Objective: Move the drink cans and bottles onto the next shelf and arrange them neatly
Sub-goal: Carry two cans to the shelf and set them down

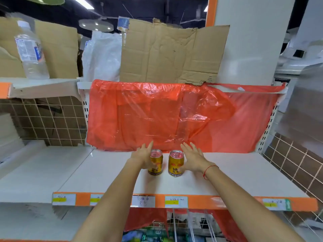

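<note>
Now two gold cans [166, 162] are flanked upright mid-shelf [244, 172] by left hand [142, 157] & right hand [191, 158], fingers straight, thumbs possibly touching; uneven push could tip one.

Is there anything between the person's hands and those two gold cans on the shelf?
Nothing visible. The left hand is already against the left can, and the right hand is against the right can. Only a bare gap of shelf separates the two cans; the red plastic sheet hangs behind them.
</note>
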A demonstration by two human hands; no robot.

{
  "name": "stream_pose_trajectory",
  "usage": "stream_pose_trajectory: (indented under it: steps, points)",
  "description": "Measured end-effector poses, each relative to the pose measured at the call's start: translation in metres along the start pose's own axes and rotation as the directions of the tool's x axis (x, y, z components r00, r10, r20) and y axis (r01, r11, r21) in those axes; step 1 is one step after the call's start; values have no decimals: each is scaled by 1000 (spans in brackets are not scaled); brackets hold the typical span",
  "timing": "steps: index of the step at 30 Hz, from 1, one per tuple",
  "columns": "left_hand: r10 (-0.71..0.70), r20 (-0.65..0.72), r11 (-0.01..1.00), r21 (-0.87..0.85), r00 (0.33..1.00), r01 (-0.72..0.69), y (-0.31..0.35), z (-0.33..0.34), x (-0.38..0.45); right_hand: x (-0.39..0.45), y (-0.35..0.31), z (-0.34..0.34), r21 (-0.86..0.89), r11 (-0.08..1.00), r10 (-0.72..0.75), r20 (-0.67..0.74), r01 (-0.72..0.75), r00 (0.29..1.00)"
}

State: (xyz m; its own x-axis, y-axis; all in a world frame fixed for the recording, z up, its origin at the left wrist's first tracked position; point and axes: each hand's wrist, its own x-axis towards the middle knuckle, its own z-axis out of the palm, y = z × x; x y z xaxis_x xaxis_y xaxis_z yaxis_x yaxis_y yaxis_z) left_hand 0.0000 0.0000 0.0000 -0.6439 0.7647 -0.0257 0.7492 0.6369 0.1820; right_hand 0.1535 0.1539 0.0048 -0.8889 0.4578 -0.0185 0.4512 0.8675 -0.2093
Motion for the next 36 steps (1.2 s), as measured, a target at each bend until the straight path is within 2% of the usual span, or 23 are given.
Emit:
stream_pose_trajectory:
  steps: [4,8,14,26,36]
  points:
    - [4,68,999,41,998,-7,5,0,15,20,1,-2,39,999,-32,89,29,996]
    - [72,119,997,-29,990,-69,1,9,29,36,4,4,135,989,-81,178,57,981]
    - [113,126,992,-62,986,-106,5,14,40,53,5,13,189,979,-104,150,75,983]
    - [106,115,994,-19,988,-104,6,7,35,59,2,14,148,980,-152,114,134,982]
    - [-11,111,1000,-5,994,12,-28,-14,2,57,-18,3,142,964,-245,143,225,959]
